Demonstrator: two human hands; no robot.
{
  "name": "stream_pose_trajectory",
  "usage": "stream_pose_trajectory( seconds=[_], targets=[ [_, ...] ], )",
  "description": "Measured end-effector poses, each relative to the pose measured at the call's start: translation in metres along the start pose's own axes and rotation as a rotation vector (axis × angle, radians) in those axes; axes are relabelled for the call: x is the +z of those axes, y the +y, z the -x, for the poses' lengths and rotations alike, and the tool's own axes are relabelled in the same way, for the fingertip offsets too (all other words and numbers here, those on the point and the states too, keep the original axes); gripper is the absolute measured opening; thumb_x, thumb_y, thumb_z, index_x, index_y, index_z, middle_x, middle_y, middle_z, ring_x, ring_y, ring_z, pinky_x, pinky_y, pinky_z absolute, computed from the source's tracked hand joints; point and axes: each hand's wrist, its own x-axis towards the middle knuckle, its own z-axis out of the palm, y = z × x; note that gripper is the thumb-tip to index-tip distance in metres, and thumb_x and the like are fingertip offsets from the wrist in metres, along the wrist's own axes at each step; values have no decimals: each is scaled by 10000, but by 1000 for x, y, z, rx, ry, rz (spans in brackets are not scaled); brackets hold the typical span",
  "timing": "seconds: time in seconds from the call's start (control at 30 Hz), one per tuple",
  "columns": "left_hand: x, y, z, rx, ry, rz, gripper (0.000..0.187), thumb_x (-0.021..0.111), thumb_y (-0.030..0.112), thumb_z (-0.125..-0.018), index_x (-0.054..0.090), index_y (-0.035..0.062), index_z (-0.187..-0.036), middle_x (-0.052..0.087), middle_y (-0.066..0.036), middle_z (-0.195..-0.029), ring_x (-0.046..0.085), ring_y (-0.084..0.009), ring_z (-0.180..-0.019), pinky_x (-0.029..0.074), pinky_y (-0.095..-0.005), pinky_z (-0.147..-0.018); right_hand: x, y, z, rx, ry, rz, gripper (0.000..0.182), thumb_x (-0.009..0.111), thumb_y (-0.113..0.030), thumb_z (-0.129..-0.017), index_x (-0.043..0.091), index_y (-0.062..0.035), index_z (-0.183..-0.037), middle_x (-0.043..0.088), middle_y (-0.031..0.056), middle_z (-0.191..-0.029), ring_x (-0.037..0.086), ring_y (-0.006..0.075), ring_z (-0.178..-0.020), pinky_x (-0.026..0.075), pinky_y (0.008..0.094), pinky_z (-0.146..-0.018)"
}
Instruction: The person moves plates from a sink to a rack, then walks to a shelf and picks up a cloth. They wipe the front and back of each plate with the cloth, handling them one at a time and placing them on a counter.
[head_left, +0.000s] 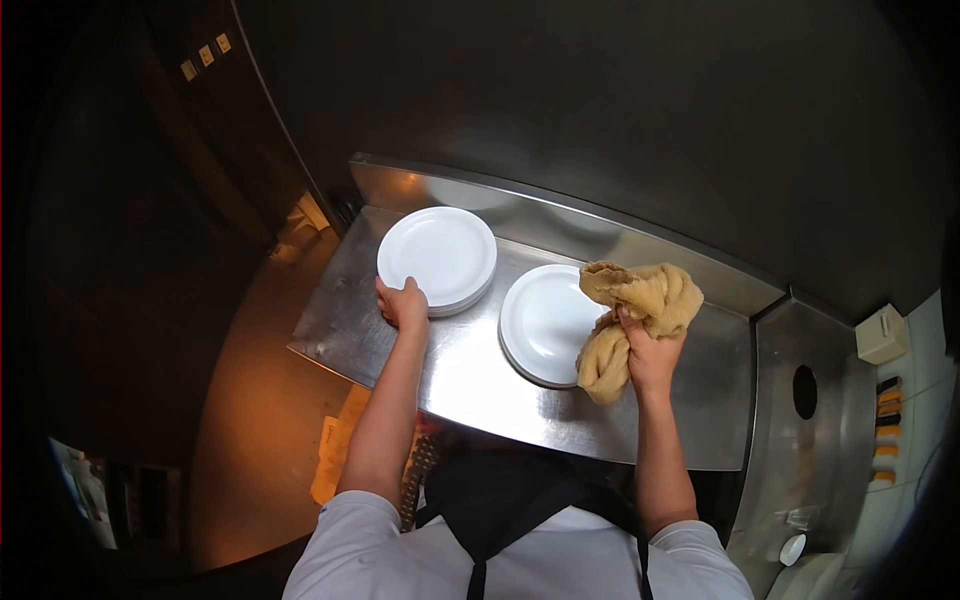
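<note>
Two stacks of white plates rest on a steel counter [470,375]. My left hand [402,303] is at the near rim of the left plate stack [437,255], fingers curled around its edge with the thumb on top. In my right hand [652,355] is a bunched tan cloth [655,297], gripped with the thumb across it. Folds of the cloth hang over the right side of the right plate stack [545,325] and cover part of its top plate.
A raised steel backsplash [590,240] runs along the counter's back. To the right is another steel surface with a dark round hole [805,392]. Knives with yellow and black handles [888,430] line the tiled wall, near a white box [882,335]. An orange object [330,460] lies low on the left.
</note>
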Motion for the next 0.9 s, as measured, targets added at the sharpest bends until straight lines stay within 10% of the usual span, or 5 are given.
stream_pose_trajectory(
  seconds=[0.17,0.27,0.37,0.63,0.9],
  targets=[
    [-31,12,77,568,2,-40,833,757,208,-881,310,4,-1554,383,-255,-1524,360,-436,-1413,275,-534,-1180,1,56,-36,-62,37,445,473,901,-147,-744,690,23,-1132,738,154,-1057,725,276,-949,562,366,-834],
    [-36,-40,128,826,-675,-156,923,801,275,-857,272,-38,-1547,361,-268,-1534,296,-477,-1446,250,-542,-1187,21,109,-60,56,-211,783,690,909,-292,-716,630,15,-1267,651,242,-1286,620,381,-1217,487,440,-1020],
    [-30,-72,176,945,-799,-438,1063,812,433,-813,240,-76,-1551,204,-313,-1628,182,-500,-1506,158,-591,-1190,62,161,-44,-189,-387,1231,829,825,-441,-775,524,20,-1395,506,260,-1457,433,428,-1386,345,486,-1157],
    [-33,-70,173,1015,-719,-673,944,756,534,-810,411,8,-1515,282,-235,-1632,209,-452,-1512,160,-692,-1141,1,111,32,-181,-989,618,560,751,-246,-836,595,-56,-1340,579,245,-1368,524,416,-1297,414,477,-1108],
    [-26,-77,167,1176,-702,-586,802,707,529,-871,507,15,-1454,386,-243,-1575,223,-448,-1513,73,-718,-1165,32,154,-40,-89,-718,873,592,751,-150,-801,583,-45,-1358,577,257,-1377,539,422,-1286,410,460,-1125]
  ],
)
